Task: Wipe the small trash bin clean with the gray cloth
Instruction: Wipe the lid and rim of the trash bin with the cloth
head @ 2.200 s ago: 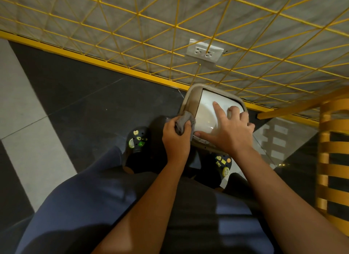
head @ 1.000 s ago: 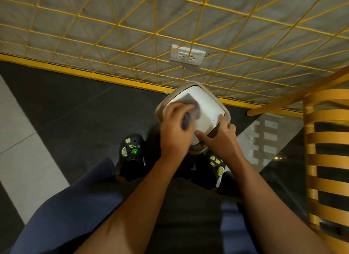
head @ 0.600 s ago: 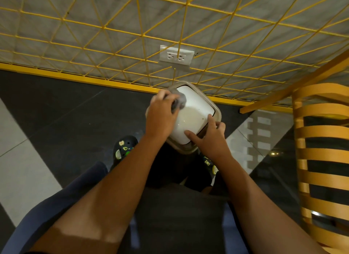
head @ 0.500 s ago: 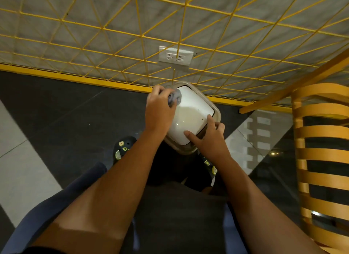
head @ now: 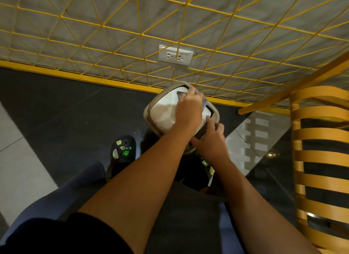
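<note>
The small trash bin stands on the dark floor in front of my feet, a beige body with a white swing lid. My left hand lies across the lid's far right part, shut on the gray cloth; only bits of the cloth show at my fingertips. My right hand grips the bin's near right rim, with the index finger on the lid's edge. The lid looks tilted, with a dark gap along its right side.
A wall with a yellow wire grid and a white double socket rises just behind the bin. A yellow slatted wooden chair stands at the right. My black clogs are on the dark tiles; light tiles lie at the left.
My left hand has slid the cloth from the lid's far left corner across to its far right side. My right hand has stayed on the near right rim. The view shifted slightly.
</note>
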### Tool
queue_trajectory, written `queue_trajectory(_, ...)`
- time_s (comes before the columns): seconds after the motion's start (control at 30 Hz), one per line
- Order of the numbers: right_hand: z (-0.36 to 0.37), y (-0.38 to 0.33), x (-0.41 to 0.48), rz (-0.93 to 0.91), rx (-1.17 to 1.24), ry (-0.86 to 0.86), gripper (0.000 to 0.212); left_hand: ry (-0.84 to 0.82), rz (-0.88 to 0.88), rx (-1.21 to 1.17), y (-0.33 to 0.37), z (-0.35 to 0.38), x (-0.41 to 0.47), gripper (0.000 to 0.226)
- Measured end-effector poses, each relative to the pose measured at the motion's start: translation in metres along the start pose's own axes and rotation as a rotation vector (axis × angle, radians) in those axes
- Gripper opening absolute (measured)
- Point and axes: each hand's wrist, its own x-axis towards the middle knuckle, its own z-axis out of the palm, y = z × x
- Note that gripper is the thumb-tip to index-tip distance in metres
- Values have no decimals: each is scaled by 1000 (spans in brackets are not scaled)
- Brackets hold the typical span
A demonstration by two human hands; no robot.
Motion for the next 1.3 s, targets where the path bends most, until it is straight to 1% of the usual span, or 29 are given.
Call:
queue_trajectory(0.07, 1, 0, 0, 5, 17, 3, 88, 11, -51, 28, -7, -6, 11, 27)
queue_trajectory(0.2, 3, 1, 1, 16, 29, -12, 91, 59, -144, -1, -16, -18, 15, 27)
queue_trajectory(0.27, 3, 1, 1, 12, 31, -6, 90, 64, -118, -12, -11, -17, 5, 26)
queue_trajectory(0.37, 2, 2, 2, 5, 15, -12, 85, -2, -28, -65, 3, -9, -12, 22)
queue_trajectory(0.43, 3, 3, 1, 2, 5, -8, 83, -29, 6, -81, 6, -6, -17, 24)
queue_trajectory(0.5, 3, 2, 1, -4, -1, -1, 85, 15, 13, -62, -1, -7, -15, 25)
queue_trajectory(0.6, 3, 2, 1, 12, -21, -5, 91, 190, -23, -20, -21, -17, -10, 25)
queue_trajectory(0.67, 2, 4, 1, 13, -66, 6, 93, 286, -97, -66, -35, -25, -9, 23)
queue_trajectory(0.73, 2, 6, 1, 2, -114, 24, 94, 382, -234, -244, -47, -36, -12, 22)
queue_trajectory(0.8, 2, 7, 1, -15, -158, 39, 93, 427, -490, -478, -59, -50, -20, 27)
queue_trajectory(0.9, 2, 7, -2, -57, -225, 76, 90, 467, -942, -854, -82, -60, -43, 37)
queue_trajectory(0.97, -1, 5, -1, -136, -240, 87, 84, 449, -1147, -1111, -94, -56, -63, 42)
queue_trajectory(1.0, -3, 4, 1, -207, -240, 81, 80, 440, -1204, -1173, -97, -53, -72, 41)
queue_trajectory(1.07, -5, 1, 6, -354, -249, 41, 74, 398, -1255, -1219, -96, -45, -85, 34)
queue_trajectory(1.1, -6, 0, 9, -398, -254, 12, 73, 389, -1269, -1253, -92, -42, -89, 37)
queue_trajectory(1.17, -4, -3, 13, -405, -254, -56, 71, 381, -1283, -1360, -79, -36, -92, 39)
queue_trajectory(1.23, -1, -5, 14, -372, -208, -98, 70, 383, -1255, -1489, -65, -30, -93, 37)
queue_trajectory(1.3, 0, -5, 13, -371, -162, -104, 70, 383, -1194, -1513, -55, -23, -94, 37)
